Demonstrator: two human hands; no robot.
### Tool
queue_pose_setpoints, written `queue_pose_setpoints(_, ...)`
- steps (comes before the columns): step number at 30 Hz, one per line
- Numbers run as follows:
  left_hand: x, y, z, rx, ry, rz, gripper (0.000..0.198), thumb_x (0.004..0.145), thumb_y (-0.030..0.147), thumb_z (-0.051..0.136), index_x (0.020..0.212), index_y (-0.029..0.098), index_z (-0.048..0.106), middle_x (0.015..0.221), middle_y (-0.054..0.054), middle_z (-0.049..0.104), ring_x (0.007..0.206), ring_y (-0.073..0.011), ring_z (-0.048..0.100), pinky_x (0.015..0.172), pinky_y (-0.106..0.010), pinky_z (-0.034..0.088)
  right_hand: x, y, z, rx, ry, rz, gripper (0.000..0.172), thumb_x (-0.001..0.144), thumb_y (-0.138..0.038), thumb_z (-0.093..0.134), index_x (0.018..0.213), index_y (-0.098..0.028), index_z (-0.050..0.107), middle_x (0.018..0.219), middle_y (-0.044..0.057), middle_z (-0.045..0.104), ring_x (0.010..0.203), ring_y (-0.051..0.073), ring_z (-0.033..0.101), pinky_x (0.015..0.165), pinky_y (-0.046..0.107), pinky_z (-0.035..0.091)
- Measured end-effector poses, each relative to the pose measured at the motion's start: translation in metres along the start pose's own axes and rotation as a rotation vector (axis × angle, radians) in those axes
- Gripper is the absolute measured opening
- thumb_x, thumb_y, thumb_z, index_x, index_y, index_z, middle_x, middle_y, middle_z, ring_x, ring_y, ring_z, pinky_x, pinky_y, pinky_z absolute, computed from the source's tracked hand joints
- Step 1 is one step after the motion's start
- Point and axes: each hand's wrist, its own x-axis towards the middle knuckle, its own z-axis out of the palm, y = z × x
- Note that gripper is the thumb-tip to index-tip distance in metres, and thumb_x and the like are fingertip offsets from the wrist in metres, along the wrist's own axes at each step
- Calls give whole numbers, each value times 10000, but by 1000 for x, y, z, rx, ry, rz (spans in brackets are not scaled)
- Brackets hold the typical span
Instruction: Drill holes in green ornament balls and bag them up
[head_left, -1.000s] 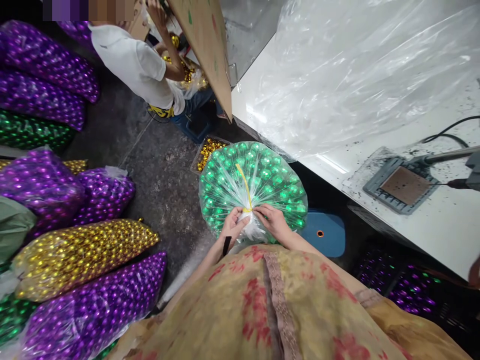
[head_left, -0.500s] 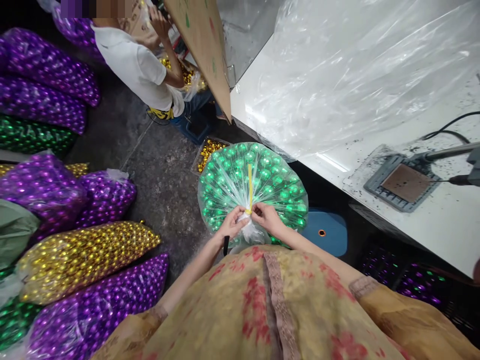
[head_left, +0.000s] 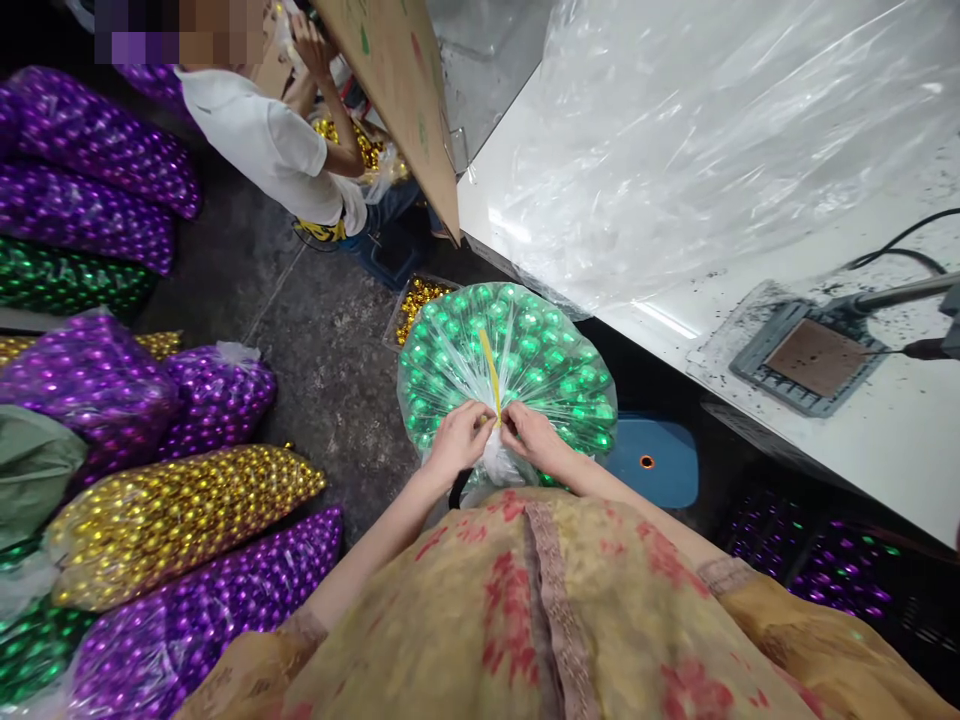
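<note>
A clear plastic bag [head_left: 540, 350] packed with shiny green baubles lies in front of me, round as a disc. My left hand [head_left: 457, 445] and my right hand [head_left: 531, 440] pinch its gathered neck [head_left: 495, 458] from either side, fingertips nearly meeting. A yellow tie strip [head_left: 491, 375] rises from between my fingers and leans slightly left across the bag. Where the strip wraps the neck is hidden by my fingers.
Long bags of purple, gold and green baubles [head_left: 180, 525] lie on the floor at left. A person in a white shirt [head_left: 262, 140] works behind a cardboard sheet [head_left: 390, 90]. A white table [head_left: 750, 440] under plastic sheeting stands at right, above a blue stool [head_left: 652, 460].
The yellow strip has swung from upright to leaning left. My hands stay at the bag's neck, and my forearms show more as the view shifts slightly.
</note>
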Motion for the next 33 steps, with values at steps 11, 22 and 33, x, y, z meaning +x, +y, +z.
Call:
queue_pose_setpoints(11,10,-5,4,56,-166,-113,151,842,237,544,897,163,665,516,60,444,508,-111,398,565,-244,288,-6,4,4,-62,30,-39,68,899,-167,401,845,-190,434,774,20,484,686,136,475,634,260,373)
queue_pose_setpoints(22,37,-8,-4,142,-502,-3,173,730,116,543,848,135,669,613,20,558,597,-128,490,587,-234,327,-11,12,15,-128,15,-63,80,887,-132,390,885,-200,433,811,40,516,751,172,501,680,299,415)
queue_pose_setpoints(33,46,-29,8,13,-607,21,101,714,172,516,771,146,594,574,49,480,555,-100,427,532,-211,306,-14,16,27,-54,60,131,38,859,-161,433,852,-197,441,784,19,517,705,144,498,633,265,379)
